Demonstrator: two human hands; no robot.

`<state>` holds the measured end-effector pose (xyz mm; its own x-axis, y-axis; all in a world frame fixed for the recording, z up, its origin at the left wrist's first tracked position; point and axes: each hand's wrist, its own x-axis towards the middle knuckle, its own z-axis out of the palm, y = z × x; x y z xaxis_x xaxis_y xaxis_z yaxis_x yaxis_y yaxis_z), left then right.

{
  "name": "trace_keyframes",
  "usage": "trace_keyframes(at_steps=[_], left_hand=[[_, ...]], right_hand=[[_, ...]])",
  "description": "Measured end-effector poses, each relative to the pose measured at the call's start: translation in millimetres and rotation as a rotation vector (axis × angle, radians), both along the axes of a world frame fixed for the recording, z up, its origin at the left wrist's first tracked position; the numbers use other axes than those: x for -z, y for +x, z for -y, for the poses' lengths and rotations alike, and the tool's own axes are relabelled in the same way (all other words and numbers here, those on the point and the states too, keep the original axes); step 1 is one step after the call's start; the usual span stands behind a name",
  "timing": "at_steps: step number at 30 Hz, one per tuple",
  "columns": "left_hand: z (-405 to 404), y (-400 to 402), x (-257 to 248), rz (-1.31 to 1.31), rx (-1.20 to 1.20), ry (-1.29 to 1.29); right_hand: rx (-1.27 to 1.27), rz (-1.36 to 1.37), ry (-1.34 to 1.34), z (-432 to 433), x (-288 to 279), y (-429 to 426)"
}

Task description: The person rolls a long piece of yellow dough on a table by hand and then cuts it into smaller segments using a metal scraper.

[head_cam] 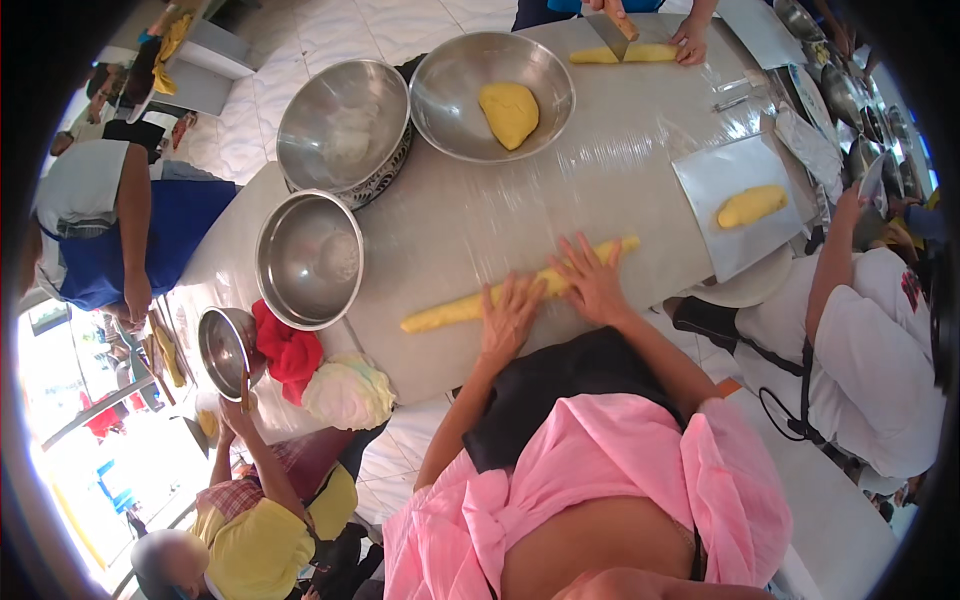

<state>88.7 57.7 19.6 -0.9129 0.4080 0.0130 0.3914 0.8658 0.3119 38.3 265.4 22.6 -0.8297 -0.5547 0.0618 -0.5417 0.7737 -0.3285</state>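
Note:
A long roll of yellow dough (442, 313) lies slantwise on the plastic-covered table in front of me. My left hand (513, 311) rests on its middle with the fingers spread over the top. Close beside it, my right hand (590, 276) lies flat on the roll nearer its right end, fingers apart. Both ends of the dough stick out past my hands. Neither hand grips it. A shorter, thicker dough piece (752, 206) sits on a square white sheet to the right. One more lump of yellow dough (509, 115) lies inside a large steel bowl (442, 105).
Steel bowls (309, 259) stand at the left, near a red cloth (289, 352) and a whitish cloth (347, 391). Across the table, a person's hands (691, 39) hold a scraper (609, 34) on another dough roll (651, 52). Other people stand at the left and right.

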Motion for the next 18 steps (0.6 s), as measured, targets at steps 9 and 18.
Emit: trace_keyframes(at_steps=[9, 18], left_hand=[[8, -66, -15, -0.081, -0.17, -0.108], [5, -48, -8, -0.089, -0.111, 0.066]], right_hand=[[0.18, -0.059, 0.202, 28, 7, -80], [0.09, -0.129, 0.16, 8, 0, -61]])
